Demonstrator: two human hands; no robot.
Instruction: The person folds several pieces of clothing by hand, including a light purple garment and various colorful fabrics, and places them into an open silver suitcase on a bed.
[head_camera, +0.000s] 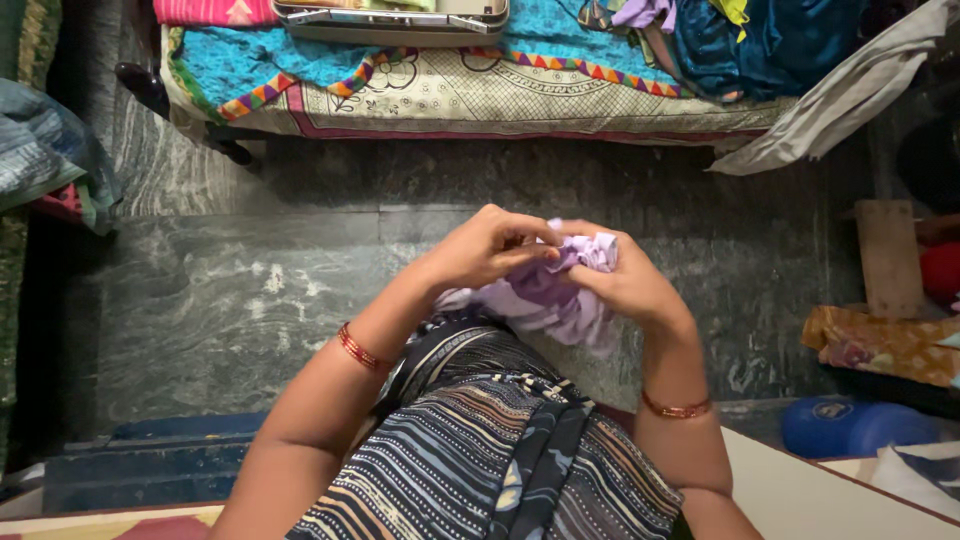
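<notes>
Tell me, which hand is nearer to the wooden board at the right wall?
Right. The right hand is on the lilac cloth, on the wooden board's side; the left hand lies farther away.

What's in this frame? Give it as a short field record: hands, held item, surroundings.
left hand: gripping the lilac cloth, fingers curled over its top
right hand: gripping the same cloth from the other side
lilac cloth: bunched between both hands, held above the lap
wrists: a bangle on each
lap: striped dark fabric
floor: grey stone
bed: ahead, patterned sheet, clothes piled on its right end
blue round object: on the floor at right
</notes>
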